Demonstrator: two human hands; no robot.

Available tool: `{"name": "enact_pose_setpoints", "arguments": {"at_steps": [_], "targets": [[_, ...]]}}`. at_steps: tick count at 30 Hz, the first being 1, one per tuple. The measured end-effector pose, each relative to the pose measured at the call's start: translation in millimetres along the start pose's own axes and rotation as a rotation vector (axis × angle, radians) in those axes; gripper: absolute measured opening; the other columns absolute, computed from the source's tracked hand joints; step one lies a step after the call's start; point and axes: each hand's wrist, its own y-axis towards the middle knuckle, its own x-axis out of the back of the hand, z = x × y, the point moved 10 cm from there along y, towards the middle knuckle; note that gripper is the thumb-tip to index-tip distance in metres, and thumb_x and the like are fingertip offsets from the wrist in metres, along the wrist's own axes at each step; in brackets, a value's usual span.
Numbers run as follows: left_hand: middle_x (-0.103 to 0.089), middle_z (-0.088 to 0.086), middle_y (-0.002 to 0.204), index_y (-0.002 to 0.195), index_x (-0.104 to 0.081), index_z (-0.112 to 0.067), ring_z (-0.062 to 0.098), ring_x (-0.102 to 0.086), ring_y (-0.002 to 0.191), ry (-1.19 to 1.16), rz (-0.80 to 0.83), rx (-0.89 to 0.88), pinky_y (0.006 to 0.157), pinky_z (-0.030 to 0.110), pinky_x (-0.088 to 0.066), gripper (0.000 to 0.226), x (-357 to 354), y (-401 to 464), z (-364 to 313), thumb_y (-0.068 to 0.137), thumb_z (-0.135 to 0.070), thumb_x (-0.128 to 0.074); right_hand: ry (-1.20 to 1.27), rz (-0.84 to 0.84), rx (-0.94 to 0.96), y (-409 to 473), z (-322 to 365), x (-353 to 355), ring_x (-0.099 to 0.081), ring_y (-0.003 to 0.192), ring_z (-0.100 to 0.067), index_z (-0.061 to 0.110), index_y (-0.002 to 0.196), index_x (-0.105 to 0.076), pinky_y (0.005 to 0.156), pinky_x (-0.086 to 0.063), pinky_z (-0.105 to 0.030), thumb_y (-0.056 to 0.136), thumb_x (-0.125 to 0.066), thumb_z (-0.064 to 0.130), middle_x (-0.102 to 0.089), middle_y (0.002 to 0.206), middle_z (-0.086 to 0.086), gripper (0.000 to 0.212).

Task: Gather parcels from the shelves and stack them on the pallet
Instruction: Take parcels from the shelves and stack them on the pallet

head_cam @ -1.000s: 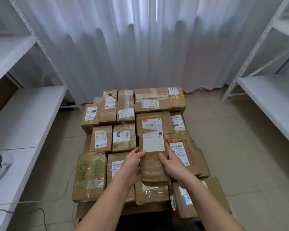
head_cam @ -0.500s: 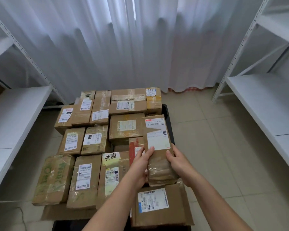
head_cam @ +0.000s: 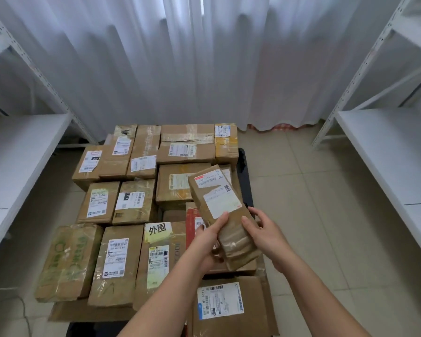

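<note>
So the pallet (head_cam: 245,183) is pretty much buried at this point, you only see a dark strip of it poking out along the right side of the pile, centre of the frame. Brown cardboard parcels cover it in rough rows from the middle down to the bottom edge, most with white shipping labels facing up. One in the lower middle has a yellow tag with handwritten characters (head_cam: 158,230) on it.

Right now there's one more going on: a long narrow parcel (head_cam: 225,211) with a white label, tilted, far end pointing up and to the left, hovering over the right side of the pile. Left hand (head_cam: 208,243) has it gripped around the near end, thumb on top and fingers curled under. Right hand (head_cam: 265,235) is on the parcel's right edge, fingers laid against it fairly loosely; looks more like steadying than a real grip, though I can't tell for sure.

As for what's left, the white shelves on both sides, left shelf (head_cam: 22,152) and right shelf (head_cam: 384,147), show bare boards wherever I can see them, so my guess is this is near the tail end. This parcel isn't set down yet, and bits of the shelving run out of frame so can't rule out stragglers
</note>
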Motion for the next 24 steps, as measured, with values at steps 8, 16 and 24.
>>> {"name": "enact_pose_setpoints", "arguments": {"at_steps": [8, 16, 24], "targets": [[-0.071, 0.003, 0.113, 0.132, -0.053, -0.025, 0.025, -0.069, 0.096, 0.037, 0.063, -0.023, 0.065, 0.035, -0.057, 0.059, -4, 13, -17, 0.081, -0.041, -0.076, -0.011, 0.109, -0.091, 22, -7, -18, -0.064, 0.099, -0.011, 0.039, 0.142, -0.04, 0.069, -0.055, -0.028, 0.094, -0.051, 0.056, -0.061, 0.126, 0.007, 0.052], [-0.07, 0.0, 0.117, 0.139, -0.048, -0.021, 0.019, -0.071, 0.098, 0.067, 0.081, -0.092, 0.071, 0.031, -0.059, 0.062, -40, 61, -40, 0.086, -0.043, -0.071, 0.158, -0.005, -0.115, 71, -22, 1, -0.068, 0.099, -0.02, 0.037, 0.139, -0.045, 0.07, -0.058, -0.035, 0.1, -0.049, 0.044, -0.066, 0.119, 0.003, 0.04], [-0.06, 0.005, 0.128, 0.131, -0.057, -0.014, 0.018, -0.06, 0.106, 0.224, -0.273, -0.178, 0.08, 0.026, -0.049, 0.033, -40, 132, -47, 0.098, -0.02, -0.056, 0.146, -0.071, -0.264, 171, -69, 56, -0.057, 0.119, -0.029, 0.045, 0.144, -0.034, 0.097, -0.049, -0.057, 0.094, -0.048, 0.059, -0.055, 0.138, 0.003, 0.054]]}}
